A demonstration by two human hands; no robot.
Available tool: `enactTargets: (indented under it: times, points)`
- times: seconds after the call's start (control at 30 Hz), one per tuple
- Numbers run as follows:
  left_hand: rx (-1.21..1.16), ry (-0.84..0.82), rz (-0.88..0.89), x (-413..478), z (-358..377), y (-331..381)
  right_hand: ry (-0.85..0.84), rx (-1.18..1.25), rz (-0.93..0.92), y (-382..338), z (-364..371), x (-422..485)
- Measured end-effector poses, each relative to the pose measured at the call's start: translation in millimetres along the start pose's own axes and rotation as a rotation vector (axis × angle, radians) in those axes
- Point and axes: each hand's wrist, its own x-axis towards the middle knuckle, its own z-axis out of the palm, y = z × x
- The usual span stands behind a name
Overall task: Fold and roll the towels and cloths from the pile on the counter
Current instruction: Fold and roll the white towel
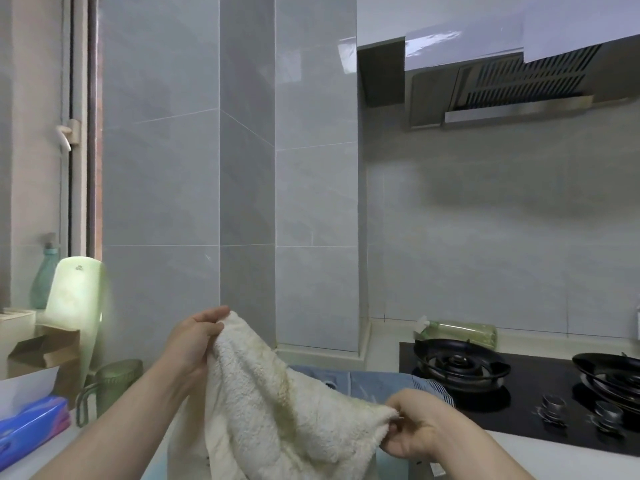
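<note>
- Grey kitchen tiles rise behind the counter (571, 459), with the stove (519, 386) at right.
- We hold a cream towel (277, 410) up over the counter; our left hand (194, 341) pinches one top corner high, our right hand (415, 431) pinches the other corner lower.
- Blue cloths (374, 382) lie behind it, waiting.
- We judge this the spreading step; next we should level the corners and lay the towel flat for folding.

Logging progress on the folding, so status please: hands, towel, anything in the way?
Left hand pinches white towel at its raised corner. Right hand pinches a lower corner. Towel hangs between, unfolded. Blue cloths behind, stove at right.
</note>
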Motion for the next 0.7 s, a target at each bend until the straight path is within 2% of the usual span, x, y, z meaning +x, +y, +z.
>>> enactTargets:
  times: [0.13,0.23,0.33,0.4,0.5,0.63,0.7]
  points:
    - [0.03,-0.001,-0.002,5.1,-2.1,1.6,-0.059,-0.146,0.012,-6.5,3.1,-10.6]
    - [0.051,-0.001,0.004,3.7,-1.7,5.9,-0.054,-0.175,-0.151,-19.2,6.8,-20.4]
    - [0.094,0.023,0.053,6.1,-4.0,12.1,-0.068,-0.132,-0.383,-35.4,5.5,-33.7]
    - [0.084,0.016,0.07,8.6,-7.1,18.3,-0.111,-0.088,-0.475,-48.1,3.8,-46.4]
    - [0.074,0.001,0.076,11.8,-10.9,30.7,-0.232,-0.034,-0.469,-62.1,1.9,-65.3]
    - [0.09,-0.019,0.099,14.1,-7.8,45.7,-0.447,-0.086,-0.41,-64.7,8.4,-89.0]
    - [0.091,-0.003,0.11,13.8,-3.6,52.9,-0.391,-0.031,-0.438,-65.6,13.4,-87.4]
